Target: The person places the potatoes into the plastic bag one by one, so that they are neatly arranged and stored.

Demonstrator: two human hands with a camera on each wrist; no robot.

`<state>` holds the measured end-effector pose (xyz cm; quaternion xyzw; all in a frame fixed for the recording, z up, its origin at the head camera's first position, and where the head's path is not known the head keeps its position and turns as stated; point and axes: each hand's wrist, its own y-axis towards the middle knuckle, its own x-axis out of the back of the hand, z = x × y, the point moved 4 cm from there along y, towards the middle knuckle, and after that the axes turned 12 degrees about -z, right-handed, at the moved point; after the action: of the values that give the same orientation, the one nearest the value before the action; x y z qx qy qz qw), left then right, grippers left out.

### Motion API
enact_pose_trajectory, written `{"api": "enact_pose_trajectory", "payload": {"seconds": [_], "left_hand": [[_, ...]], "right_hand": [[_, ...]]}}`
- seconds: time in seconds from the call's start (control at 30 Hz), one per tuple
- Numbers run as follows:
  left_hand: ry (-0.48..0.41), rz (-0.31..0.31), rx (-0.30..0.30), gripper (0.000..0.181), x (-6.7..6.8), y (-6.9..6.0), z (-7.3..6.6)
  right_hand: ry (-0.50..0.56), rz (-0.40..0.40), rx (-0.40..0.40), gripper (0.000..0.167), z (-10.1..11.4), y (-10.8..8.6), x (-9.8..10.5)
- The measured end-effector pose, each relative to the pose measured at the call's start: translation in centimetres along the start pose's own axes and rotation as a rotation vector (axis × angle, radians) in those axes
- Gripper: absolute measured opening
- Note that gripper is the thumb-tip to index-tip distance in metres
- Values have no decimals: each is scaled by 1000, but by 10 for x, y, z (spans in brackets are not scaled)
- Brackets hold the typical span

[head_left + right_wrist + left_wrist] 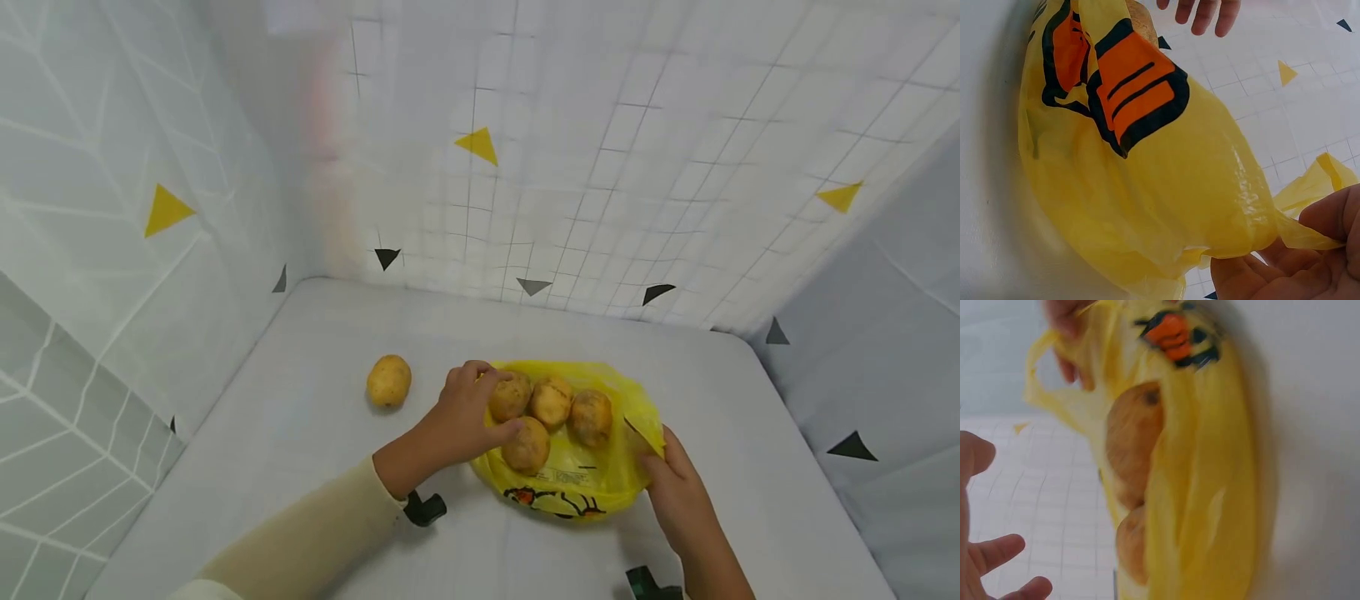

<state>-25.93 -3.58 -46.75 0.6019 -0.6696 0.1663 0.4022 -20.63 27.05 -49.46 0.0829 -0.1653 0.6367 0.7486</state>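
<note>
A yellow plastic bag with printed orange and black shapes lies on the table, its mouth spread wide. Several potatoes sit together in it; two show past its edge in the left wrist view. My left hand hovers at the bag's left side, thumb and fingers spread above the nearest potatoes. Its fingers appear apart from the potatoes in the left wrist view. At the bag's right side, my right hand pinches the plastic edge between thumb and fingers. One loose potato lies left of the bag.
The white table is bounded by a grid-lined back wall and pale side walls with yellow and dark triangles. Small black devices, one by the left wrist and one by the right, show near the forearms.
</note>
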Motion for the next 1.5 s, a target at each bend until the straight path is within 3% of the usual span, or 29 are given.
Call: {"api": "enact_pose_trajectory", "payload": {"seconds": [0.3, 0.63, 0.9, 1.13, 1.5], "left_hand": [[-90, -102, 88, 70, 34, 6, 19], [-63, -162, 173, 78, 69, 7, 51], [-43, -118, 254, 87, 76, 5, 69], [69, -104, 269, 97, 83, 3, 87], [107, -62, 345, 102, 91, -2, 112]], "right_hand": [[-30, -11, -36, 56, 0, -1, 0], [8, -14, -30, 56, -2, 0, -2], [4, -15, -17, 56, -3, -1, -3], [-10, -21, -25, 56, -2, 0, -1], [-4, -11, -116, 60, -5, 0, 0]]}}
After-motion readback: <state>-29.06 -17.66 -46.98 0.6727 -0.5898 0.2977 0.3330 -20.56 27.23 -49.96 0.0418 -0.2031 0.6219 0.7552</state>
